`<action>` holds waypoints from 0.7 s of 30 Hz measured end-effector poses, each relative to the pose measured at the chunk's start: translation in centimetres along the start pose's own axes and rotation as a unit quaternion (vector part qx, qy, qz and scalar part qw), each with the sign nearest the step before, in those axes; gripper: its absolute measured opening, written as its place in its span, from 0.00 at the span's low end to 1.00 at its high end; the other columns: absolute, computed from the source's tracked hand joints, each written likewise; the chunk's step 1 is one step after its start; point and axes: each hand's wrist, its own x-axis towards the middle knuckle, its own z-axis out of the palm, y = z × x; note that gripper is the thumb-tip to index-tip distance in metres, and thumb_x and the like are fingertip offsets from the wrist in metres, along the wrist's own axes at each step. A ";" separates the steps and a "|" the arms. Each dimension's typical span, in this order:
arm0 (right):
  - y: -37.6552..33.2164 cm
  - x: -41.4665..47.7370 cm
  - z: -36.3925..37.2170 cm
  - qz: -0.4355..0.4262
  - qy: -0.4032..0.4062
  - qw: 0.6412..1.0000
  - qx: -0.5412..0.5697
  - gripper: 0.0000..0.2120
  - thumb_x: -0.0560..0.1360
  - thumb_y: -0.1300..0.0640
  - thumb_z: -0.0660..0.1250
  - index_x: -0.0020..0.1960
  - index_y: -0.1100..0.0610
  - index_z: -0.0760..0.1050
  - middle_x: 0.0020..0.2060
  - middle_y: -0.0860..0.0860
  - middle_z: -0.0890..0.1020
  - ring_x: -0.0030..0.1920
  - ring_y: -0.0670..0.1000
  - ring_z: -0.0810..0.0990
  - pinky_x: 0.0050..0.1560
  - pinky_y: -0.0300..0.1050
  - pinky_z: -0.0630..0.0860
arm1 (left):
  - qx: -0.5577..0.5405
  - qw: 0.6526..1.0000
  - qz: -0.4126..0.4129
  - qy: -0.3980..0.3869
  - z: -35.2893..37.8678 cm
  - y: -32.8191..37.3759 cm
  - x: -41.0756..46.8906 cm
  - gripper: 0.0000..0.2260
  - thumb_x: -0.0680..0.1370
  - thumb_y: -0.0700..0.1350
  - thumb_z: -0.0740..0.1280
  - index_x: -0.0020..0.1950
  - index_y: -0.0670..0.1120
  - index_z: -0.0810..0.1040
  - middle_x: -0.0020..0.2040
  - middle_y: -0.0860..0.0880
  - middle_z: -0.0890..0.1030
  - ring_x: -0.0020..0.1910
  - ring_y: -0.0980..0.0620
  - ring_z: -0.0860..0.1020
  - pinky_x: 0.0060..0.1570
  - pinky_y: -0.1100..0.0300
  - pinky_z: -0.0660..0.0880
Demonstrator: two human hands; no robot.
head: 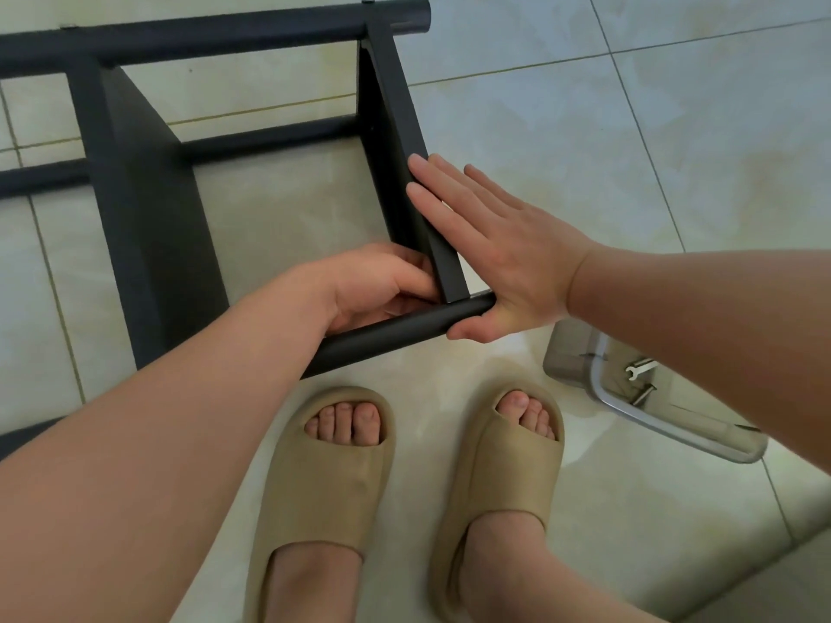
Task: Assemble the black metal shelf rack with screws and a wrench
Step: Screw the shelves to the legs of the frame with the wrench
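The black metal shelf rack (148,204) lies on its side on the tiled floor, with two flat shelf panels between round black tubes. My right hand (490,258) rests flat and open against the outer face of the right shelf panel (395,128), its thumb under the end of the near tube (395,328). My left hand (377,285) curls around the inner side of that panel's near corner, where panel meets tube; its fingertips are hidden. A small silver wrench (641,368) and a screw (644,394) lie in a clear tray (629,411) at the right.
My two feet in tan slides (323,478) (499,478) stand just in front of the near tube. Screw heads (368,0) show on the far tube. Pale floor tiles (652,150) extend to the right of the rack.
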 end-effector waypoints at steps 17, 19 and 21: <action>0.0 0.1 -0.2 0.003 -0.008 1.000 0.001 0.57 0.72 0.25 0.58 0.81 0.67 0.48 0.80 0.65 0.49 0.81 0.63 0.48 0.79 0.63 0.52 | -0.017 1.000 -0.014 -0.004 -0.1 0.1 -0.2 0.07 0.78 0.30 0.62 0.51 0.36 0.80 0.42 0.40 0.84 0.38 0.48 0.84 0.43 0.58 0.81; -0.1 0.2 -0.2 0.001 -0.005 1.000 0.002 0.56 0.72 0.25 0.57 0.81 0.67 0.48 0.80 0.65 0.50 0.81 0.64 0.48 0.79 0.63 0.52 | -0.014 1.000 -0.009 -0.010 -0.1 0.2 -0.3 0.08 0.77 0.29 0.61 0.51 0.37 0.79 0.40 0.42 0.83 0.36 0.49 0.83 0.40 0.60 0.81; -0.1 0.1 -0.2 0.000 -0.005 1.000 0.001 0.56 0.72 0.24 0.57 0.81 0.67 0.48 0.80 0.65 0.50 0.81 0.64 0.48 0.79 0.63 0.52 | -0.022 1.000 -0.008 -0.014 -0.1 0.2 -0.3 0.09 0.77 0.29 0.61 0.53 0.36 0.78 0.42 0.41 0.83 0.38 0.49 0.83 0.42 0.59 0.81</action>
